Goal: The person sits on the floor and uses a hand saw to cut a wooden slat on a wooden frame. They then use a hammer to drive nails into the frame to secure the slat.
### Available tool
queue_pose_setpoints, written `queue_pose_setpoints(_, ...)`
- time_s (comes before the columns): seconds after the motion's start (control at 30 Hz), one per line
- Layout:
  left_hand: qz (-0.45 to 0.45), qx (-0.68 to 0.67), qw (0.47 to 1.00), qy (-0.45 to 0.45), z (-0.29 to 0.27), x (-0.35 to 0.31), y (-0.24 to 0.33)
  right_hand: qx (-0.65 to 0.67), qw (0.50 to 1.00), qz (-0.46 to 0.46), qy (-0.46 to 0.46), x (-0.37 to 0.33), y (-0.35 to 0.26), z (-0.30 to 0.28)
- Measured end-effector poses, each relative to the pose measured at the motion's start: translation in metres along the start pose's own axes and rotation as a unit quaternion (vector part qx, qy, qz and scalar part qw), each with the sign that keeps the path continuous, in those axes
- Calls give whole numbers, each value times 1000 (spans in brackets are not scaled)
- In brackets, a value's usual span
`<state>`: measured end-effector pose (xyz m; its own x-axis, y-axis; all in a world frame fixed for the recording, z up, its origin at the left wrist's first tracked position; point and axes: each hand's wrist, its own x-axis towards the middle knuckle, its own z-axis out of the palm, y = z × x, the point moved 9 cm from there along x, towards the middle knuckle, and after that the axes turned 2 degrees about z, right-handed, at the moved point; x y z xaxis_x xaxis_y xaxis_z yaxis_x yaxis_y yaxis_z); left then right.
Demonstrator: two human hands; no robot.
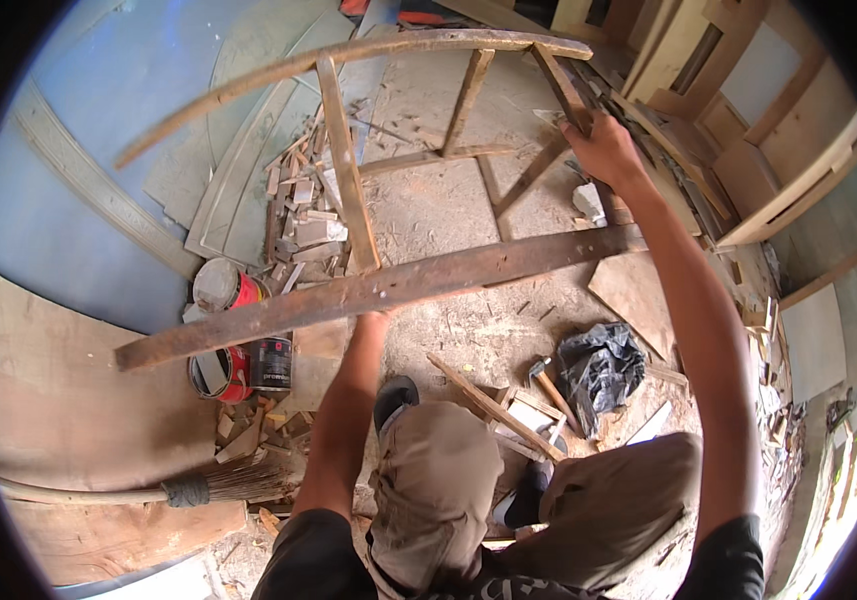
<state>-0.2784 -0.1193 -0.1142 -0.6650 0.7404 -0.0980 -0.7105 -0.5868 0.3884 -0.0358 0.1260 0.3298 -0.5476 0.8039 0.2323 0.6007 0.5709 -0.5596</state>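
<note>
A weathered wooden frame (348,185) slants across the view in front of me. It has two long side rails joined by several crosspieces, like a ladder or part of a furniture frame. The near rail is a broad dark plank (448,272). My right hand (603,150) is closed around a crosspiece at the frame's right end. Under the near plank, toward its middle, my left hand (372,318) meets the wood; its fingers are hidden behind the plank.
By my feet lie a hammer (554,395), a black plastic bag (603,368) and a small wooden box frame (528,415). Paint cans (220,372) and wood scraps (308,225) are at left, near a broom (218,487). Wooden cabinetry (748,110) stands at far right.
</note>
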Motion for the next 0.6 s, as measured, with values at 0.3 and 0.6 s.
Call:
queue_pose_setpoints(0.3,-108,-9,960,257,-6,-77,-107,-142,986,77,-27,-5,94,31)
queue_pose_setpoints(0.6,-98,380,897,205,-15,-112,-25,-122,974,171,-86,-24,157,74)
